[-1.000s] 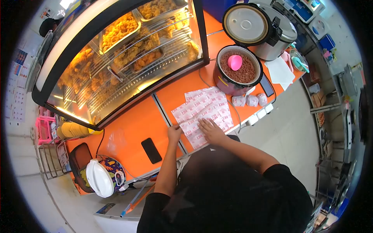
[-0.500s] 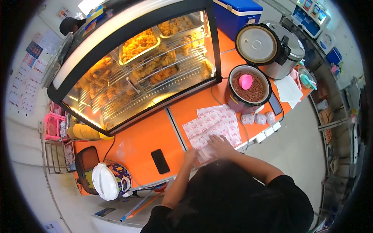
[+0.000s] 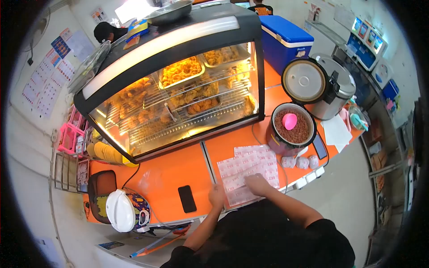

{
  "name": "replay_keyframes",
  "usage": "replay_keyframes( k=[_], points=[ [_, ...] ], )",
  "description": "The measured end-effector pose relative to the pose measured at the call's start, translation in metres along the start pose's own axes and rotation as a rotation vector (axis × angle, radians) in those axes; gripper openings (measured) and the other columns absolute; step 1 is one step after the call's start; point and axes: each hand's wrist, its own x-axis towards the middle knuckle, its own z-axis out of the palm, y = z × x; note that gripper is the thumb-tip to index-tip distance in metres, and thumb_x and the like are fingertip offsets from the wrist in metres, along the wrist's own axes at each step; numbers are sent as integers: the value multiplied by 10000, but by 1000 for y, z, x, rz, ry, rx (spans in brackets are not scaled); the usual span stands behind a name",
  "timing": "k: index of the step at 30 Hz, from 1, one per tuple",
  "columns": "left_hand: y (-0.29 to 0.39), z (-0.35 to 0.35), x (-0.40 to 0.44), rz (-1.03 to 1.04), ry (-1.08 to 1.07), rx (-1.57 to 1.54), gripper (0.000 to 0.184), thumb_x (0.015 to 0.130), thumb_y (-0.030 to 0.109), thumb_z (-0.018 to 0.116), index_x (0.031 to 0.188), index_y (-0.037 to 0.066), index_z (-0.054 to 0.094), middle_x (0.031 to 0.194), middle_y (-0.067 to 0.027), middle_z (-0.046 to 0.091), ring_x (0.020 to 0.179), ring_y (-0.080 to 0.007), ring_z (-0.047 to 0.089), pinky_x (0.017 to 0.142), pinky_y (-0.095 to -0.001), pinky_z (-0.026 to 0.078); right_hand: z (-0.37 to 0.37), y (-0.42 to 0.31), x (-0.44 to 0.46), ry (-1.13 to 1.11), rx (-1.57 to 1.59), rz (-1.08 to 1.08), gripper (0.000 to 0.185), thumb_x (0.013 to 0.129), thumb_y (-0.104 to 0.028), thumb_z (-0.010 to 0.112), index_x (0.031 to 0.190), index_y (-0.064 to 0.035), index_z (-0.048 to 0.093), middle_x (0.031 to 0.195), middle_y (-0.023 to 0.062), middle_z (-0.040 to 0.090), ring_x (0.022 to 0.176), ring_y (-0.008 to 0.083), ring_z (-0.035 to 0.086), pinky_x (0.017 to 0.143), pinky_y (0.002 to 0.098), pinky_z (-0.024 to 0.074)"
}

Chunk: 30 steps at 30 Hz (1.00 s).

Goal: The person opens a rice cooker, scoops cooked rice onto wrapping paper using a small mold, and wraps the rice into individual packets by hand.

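Observation:
Several sheets of white wrapping paper with red print [image 3: 236, 166] lie overlapping on the orange counter in front of me. My right hand [image 3: 259, 184] rests over these sheets with its fingers curled in; whatever it pinches is hidden. Beside the sheets' left edge is my left hand [image 3: 216, 195], also closed, its fingertips turned away from view. Beyond the paper to the right stands an open rice cooker [image 3: 286, 145] full of reddish-brown rice [image 3: 300, 131], with a pink scoop [image 3: 289, 121] lying on top. Small paper-wrapped bundles [image 3: 302, 162] sit next to it.
A lit glass display case [image 3: 183, 134] of fried chicken fills the back. A black phone [image 3: 187, 199] and a white-lidded pot [image 3: 119, 211] lie left; another phone [image 3: 319, 146] is right. A blue cooler [image 3: 286, 42] stands behind. Two other people are partly visible beyond the case.
My right hand has gone from lying flat with spread fingers to curled over the paper. My left hand has shifted slightly off the sheets' edge. The view has tilted up.

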Motion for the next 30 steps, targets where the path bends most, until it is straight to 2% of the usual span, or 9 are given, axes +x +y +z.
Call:
replay_keyframes(
  k=[3, 6, 9, 12, 17, 20, 25, 28, 30],
  points=[
    [70, -27, -19, 943, 71, 107, 343, 893, 411, 670, 1005, 95, 740, 998, -177, 721, 908, -363, 689, 849, -467, 516, -10, 6, 14, -50, 38, 12, 179, 885, -161, 580, 964, -67, 712, 1099, 168, 695, 1001, 353, 677, 839, 496, 528],
    [64, -2, 0, 1153, -82, 415, 288, 871, 329, 735, 1042, 96, 736, 927, -145, 734, 937, -347, 697, 856, -462, 528, -10, 11, 29, -120, 108, 105, 202, 905, -198, 577, 928, -73, 734, 975, 177, 723, 931, 371, 694, 797, 505, 545],
    [47, 24, 36, 861, -412, 531, 351, 872, 316, 745, 1161, 120, 702, 1001, -125, 753, 959, -340, 710, 854, -456, 540, -7, 22, 32, 2, 175, 173, 195, 893, -194, 605, 941, -79, 755, 931, 181, 741, 894, 385, 710, 797, 508, 557],
    [45, 26, 52, 629, -534, 371, 360, 890, 297, 714, 1204, 124, 679, 1030, -167, 746, 1023, -365, 694, 901, -501, 522, -9, 39, 32, 49, 164, 269, 192, 879, -201, 637, 975, -86, 757, 955, 180, 744, 912, 385, 707, 824, 490, 556],
    [46, 11, 49, 552, -419, 221, 291, 906, 300, 709, 1128, 112, 719, 1047, -174, 745, 1011, -370, 703, 871, -480, 544, 5, 61, 31, 248, 387, 321, 218, 819, -179, 727, 1011, -77, 740, 896, 174, 743, 901, 381, 707, 836, 480, 547],
    [33, 17, 57, 512, -387, 230, 305, 890, 314, 729, 1122, 117, 721, 1065, -172, 744, 1006, -362, 707, 865, -482, 549, 6, 54, 30, 223, 451, 444, 282, 793, -170, 763, 1059, -90, 715, 904, 165, 721, 926, 372, 694, 849, 474, 538],
    [7, 40, 69, 476, -256, 277, 363, 833, 313, 789, 1138, 127, 723, 1078, -150, 742, 1011, -344, 708, 851, -479, 558, 78, 86, 44, 345, 103, 356, 343, 792, -188, 776, 1108, -116, 665, 1060, 197, 621, 992, 392, 638, 860, 487, 530],
    [6, 42, 70, 339, -297, 265, 377, 815, 269, 812, 1150, 122, 722, 1074, -142, 738, 992, -353, 709, 833, -457, 566, 36, 58, 44, 255, 80, 464, 350, 789, -122, 716, 1128, -78, 640, 1100, 201, 603, 1054, 409, 592, 896, 508, 518],
    [17, 33, 66, 464, -237, 311, 348, 808, 223, 805, 1132, 121, 726, 1119, -109, 711, 1056, -329, 680, 850, -469, 557, 23, 51, 42, 268, 7, 441, 441, 744, -115, 777, 1162, -93, 639, 1148, 162, 605, 1108, 386, 580, 905, 491, 525]
  ],
)
